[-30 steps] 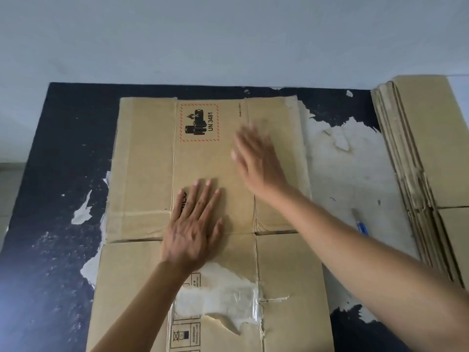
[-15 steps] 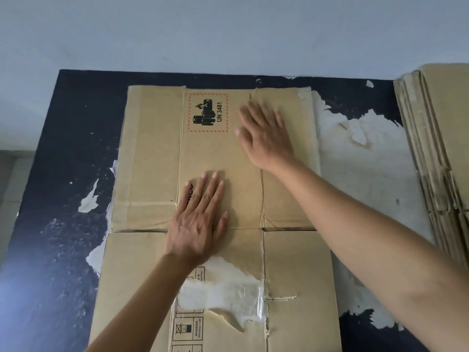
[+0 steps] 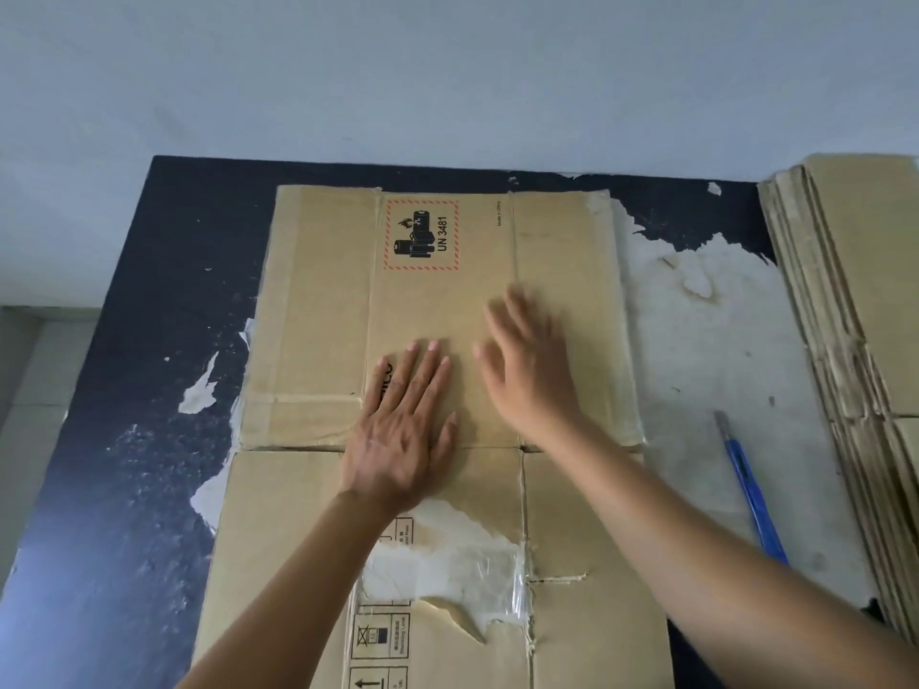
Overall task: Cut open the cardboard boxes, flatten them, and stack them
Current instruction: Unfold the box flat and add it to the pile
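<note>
One desk [image 3: 124, 390] is carrying the flattened box [image 3: 447, 300]; the stack [image 3: 845, 315] is sitting well right of the box. Left grip [image 3: 398, 440], released, is pressing the box's cross crease; right grip [image 3: 532, 375], released, blurred, is working just beside. Judgement: flat palms sweeping along creases are serving best. Cutter [image 3: 751, 494] is lying right of the box.

One flattened box [image 3: 318, 315], one cardboard stack [image 3: 855, 300], one cutter [image 3: 752, 489].

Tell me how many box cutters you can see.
1: the blue box cutter lies on the table right of the flattened box, beside the cardboard stack. Another could hide under cardboard.
</note>
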